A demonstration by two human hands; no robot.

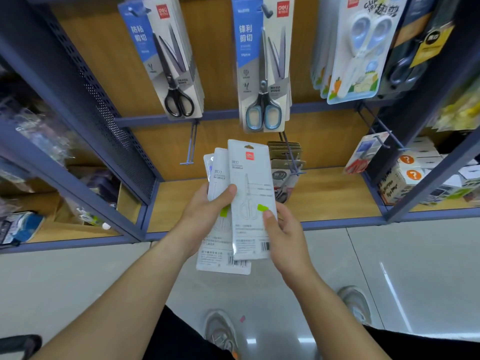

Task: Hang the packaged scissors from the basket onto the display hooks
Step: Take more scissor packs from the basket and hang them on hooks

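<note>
Before the lower bay of the scissor rack: I have both hands raised, just under the blue-handled scissors pack [263, 87] that hangs from the upper rail.
Left hand [205, 216]: grips a fan of white packaged scissors, thumb across the faces and fingers behind. I read it as the reserve stack, fanned so that one pack can be peeled away.
Front pack [250, 183]: foremost in the fan, printed back toward me, barcode low and hang slot [248, 146] at the top, so it is already the right way up for a hook.
Rear packs [217, 167]: tucked behind and to the left, held by the left hand alone.
Right hand [284, 232]: pinches the front pack at its lower right edge, thumb on the face beside a green mark. I judge it is separating this one.
Empty hook [191, 141]: a bare double prong up and left of the packs, apart from them, and the likeliest target.
Stocked hook [292, 158]: carries brown-carded packs, just right of the fan.
Basket: I cannot find it.
Risk: the slot must meet both prongs squarely.
</note>
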